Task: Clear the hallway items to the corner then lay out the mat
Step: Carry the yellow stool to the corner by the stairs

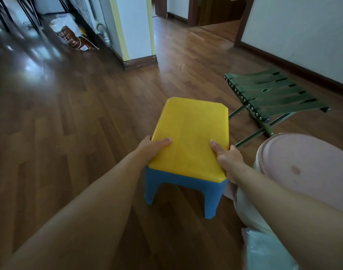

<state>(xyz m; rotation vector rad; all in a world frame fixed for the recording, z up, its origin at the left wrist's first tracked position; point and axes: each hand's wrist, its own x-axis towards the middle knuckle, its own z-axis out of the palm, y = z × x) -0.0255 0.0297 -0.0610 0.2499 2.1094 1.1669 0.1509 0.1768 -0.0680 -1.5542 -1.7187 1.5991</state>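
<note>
Beneath and all around the fingers ran one wooden floor [69, 114], the largest thing in view. Beyond the fingers and to their left, well apart, stood one white wall corner [135, 30] with yellow edge strips. One radiator [85, 10] ran along the wall left of it.

Just to the right of the right-hand fingers, behind that forearm, showed one pink basin [307, 168], its round face turned towards the camera. Beyond the right-hand fingers and to their right stood one green folding stool [274, 94] on crossed metal legs. One of its leg rods reached close to the right hand's knuckles.

Between the two sets of fingers sat the one plastic stool [190, 137], yellow on top and blue below, with two blue legs in sight on the near side. Whether those legs touched the floor could not be told.

Nearer the camera than the fingers, below the right forearm, lay one pale blue plastic bag [268, 252]. Far beyond the left-hand fingers, at the foot of the radiator, lay one brown-and-white printed bag [71, 36].

Two bare hands held the plastic stool. The left hand [153, 149] gripped the left edge of the seat, its thumb flat on the yellow top and its fingers wrapped under the rim, out of sight. The right hand [227, 158] gripped the right edge the same way, thumb on top and fingers curled below the rim.
</note>
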